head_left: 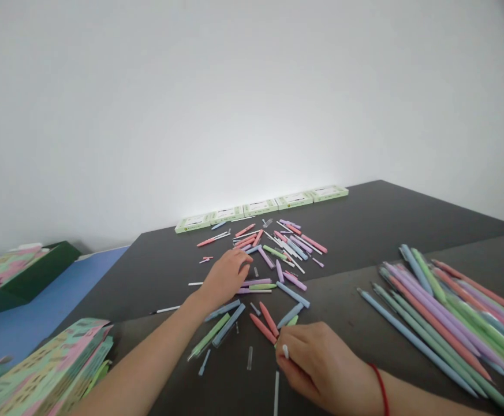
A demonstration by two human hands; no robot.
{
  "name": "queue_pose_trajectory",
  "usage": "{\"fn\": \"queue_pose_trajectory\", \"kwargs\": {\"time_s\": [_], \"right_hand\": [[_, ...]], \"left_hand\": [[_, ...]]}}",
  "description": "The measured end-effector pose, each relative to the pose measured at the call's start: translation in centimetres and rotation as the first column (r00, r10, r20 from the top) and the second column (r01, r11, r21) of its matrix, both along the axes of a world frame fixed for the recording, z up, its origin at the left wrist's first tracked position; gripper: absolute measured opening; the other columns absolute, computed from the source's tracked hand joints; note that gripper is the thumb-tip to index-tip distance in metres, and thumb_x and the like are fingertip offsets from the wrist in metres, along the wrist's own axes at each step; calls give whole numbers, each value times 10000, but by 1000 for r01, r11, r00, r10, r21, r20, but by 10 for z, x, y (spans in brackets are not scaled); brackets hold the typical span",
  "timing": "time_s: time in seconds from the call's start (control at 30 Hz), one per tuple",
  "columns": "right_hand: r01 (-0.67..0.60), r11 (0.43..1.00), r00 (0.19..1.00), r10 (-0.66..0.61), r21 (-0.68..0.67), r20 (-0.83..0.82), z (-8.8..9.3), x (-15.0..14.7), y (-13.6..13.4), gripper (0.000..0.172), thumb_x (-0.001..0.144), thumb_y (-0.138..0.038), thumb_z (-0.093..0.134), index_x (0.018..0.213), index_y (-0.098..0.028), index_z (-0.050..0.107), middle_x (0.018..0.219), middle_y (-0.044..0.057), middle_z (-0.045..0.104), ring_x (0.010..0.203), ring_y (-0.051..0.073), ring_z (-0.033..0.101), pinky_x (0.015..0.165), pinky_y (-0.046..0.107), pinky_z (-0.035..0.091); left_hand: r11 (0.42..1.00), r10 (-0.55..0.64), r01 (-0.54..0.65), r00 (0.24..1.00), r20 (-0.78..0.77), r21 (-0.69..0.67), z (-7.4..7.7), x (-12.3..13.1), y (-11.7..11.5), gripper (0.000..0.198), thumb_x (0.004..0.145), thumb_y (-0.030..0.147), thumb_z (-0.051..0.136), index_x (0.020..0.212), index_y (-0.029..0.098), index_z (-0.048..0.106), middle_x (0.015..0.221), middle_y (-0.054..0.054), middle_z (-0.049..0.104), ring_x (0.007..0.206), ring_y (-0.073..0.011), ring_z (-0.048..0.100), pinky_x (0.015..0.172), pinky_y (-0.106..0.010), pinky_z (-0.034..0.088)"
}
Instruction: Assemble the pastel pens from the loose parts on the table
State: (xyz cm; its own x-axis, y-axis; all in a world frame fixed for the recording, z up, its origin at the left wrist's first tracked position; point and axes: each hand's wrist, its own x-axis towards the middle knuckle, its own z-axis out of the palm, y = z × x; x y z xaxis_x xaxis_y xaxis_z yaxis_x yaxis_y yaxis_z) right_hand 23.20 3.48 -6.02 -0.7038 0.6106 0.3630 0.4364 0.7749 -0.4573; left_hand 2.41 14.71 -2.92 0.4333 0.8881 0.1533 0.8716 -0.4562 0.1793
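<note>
My left hand [228,271] reaches over the scattered pen parts in the middle of the dark table, fingers apart and slightly bent, nothing visible in them. Purple pen barrels [256,283] lie beside its fingertips. Nearer to me, my right hand [325,364] is closed, and the end of a white stick like a pen refill [285,351] pokes out of its grip. Just beyond that hand are red pen barrels [264,329] and a blue barrel [294,294]. Another thin white refill [276,393] lies below it, partly out of frame. Clear caps [249,358] rest between my arms.
Assembled-looking pens [433,323] in several colours are piled at the right. Flat light-green boxes [260,206] line the back edge by the wall. Printed cards or packaging [48,370] are stacked at lower left, near a dark green box [26,283] on a blue surface.
</note>
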Motion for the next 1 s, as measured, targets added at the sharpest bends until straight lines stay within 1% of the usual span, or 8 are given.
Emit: {"fn": "queue_pose_trajectory", "kwargs": {"time_s": [0.1, 0.27, 0.4, 0.53, 0.63, 0.77, 0.9, 1.0], "right_hand": [[-15, 1000, 1000, 15, 12, 11, 1, -2, 1, 173, 883, -162, 424, 757, -189, 539, 721, 15, 620, 619, 128, 544, 558, 244, 350], [-34, 997, 999, 35, 70, -18, -8, -4, 6, 231, 904, -194, 432, 689, -196, 518, 666, -13, 602, 585, 103, 534, 524, 208, 357], [-60, 993, 998, 63, 102, -26, -19, -6, 10, 313, 956, -281, 402, 670, -200, 504, 642, -20, 592, 552, 94, 523, 489, 209, 337], [-84, 991, 996, 86, 104, -18, -25, -6, 11, 326, 973, -306, 377, 693, -203, 509, 645, -19, 591, 558, 94, 531, 492, 203, 337], [-101, 989, 994, 104, 109, -23, -27, -7, 12, 327, 983, -321, 365, 721, -200, 519, 655, -23, 594, 556, 87, 530, 491, 203, 322], [-88, 990, 996, 91, 108, -23, -26, -7, 12, 364, 984, -381, 360, 712, -197, 517, 655, -25, 600, 547, 86, 519, 480, 207, 306], [-83, 989, 996, 84, 119, 0, -20, -7, 12, 370, 991, -357, 355, 699, -192, 513, 644, -27, 582, 532, 85, 493, 477, 211, 300], [-90, 988, 996, 90, 124, 1, -18, -7, 12, 375, 999, -342, 341, 693, -195, 501, 646, -27, 575, 538, 84, 489, 485, 206, 305]], "left_hand": [[996, -82, 83, 996, -17, 34, -14, 22, 37, 373, 932, 265, 416, 1273, 154, 519, 1399, -117, 460, 1313, -218, 367, 1106, -370, 250], [976, -218, 219, 972, -91, 0, -32, 53, 74, 476, 945, 419, 396, 1375, 217, 427, 1492, -106, 347, 1386, -266, 248, 1124, -476, 167], [947, -320, 312, 937, -143, -72, -38, 57, 76, 484, 951, 470, 358, 1387, 266, 410, 1487, -79, 372, 1372, -252, 295, 1120, -471, 169], [939, -342, 331, 924, -171, -87, -38, 40, 61, 529, 959, 465, 339, 1436, 236, 323, 1508, -91, 333, 1394, -236, 249, 1127, -439, 155], [943, -334, 324, 925, -183, -83, -36, 22, 48, 530, 960, 468, 336, 1436, 236, 318, 1504, -89, 343, 1386, -229, 271, 1121, -428, 184], [959, -283, 282, 943, -177, -33, -30, 12, 43, 454, 961, 416, 375, 1362, 212, 433, 1430, -78, 452, 1347, -217, 340, 1126, -412, 205], [987, -149, 157, 976, -156, 39, -27, 17, 65, 309, 966, 247, 402, 1225, 158, 545, 1321, -110, 543, 1282, -212, 420, 1095, -410, 288], [998, -29, 38, 987, -161, 54, -27, 26, 93, 253, 929, 281, 517, 1140, 158, 585, 1225, -96, 583, 1118, -239, 553, 957, -473, 435]]}}
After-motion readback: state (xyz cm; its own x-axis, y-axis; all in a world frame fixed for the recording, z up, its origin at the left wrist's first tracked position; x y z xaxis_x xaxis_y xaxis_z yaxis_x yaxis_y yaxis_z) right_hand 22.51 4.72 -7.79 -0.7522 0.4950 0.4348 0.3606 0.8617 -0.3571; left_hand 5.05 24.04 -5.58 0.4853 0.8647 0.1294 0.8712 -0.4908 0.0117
